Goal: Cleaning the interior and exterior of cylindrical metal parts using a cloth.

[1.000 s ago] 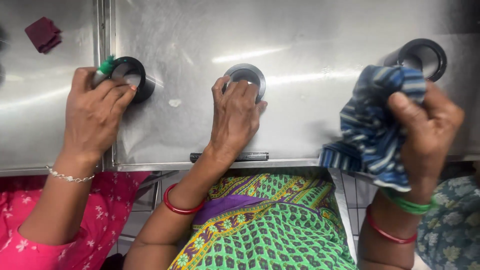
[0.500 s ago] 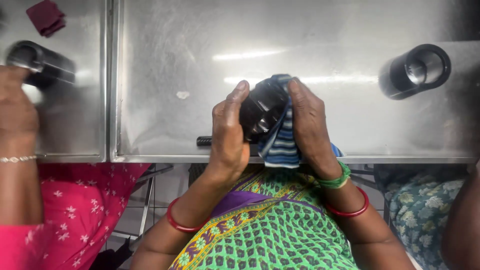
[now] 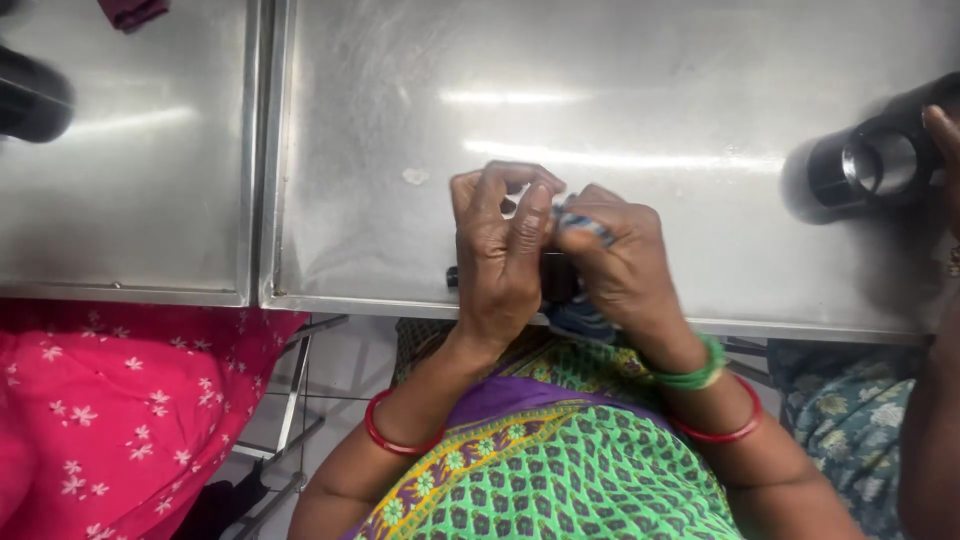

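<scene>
Both hands are closing together at the bench (image 3: 620, 120) front edge, 6 o'clock — left hand (image 3: 503, 262) gripping a small black cylinder (image 3: 558, 277), right hand (image 3: 622, 268) pressing a striped cloth (image 3: 578, 222) on it. Better keeping the cylinder steady, cloth turning.

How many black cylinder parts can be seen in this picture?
3. One black cylinder sits mostly hidden between the person's left hand and right hand; one at the right edge; one at the far left edge.
</scene>
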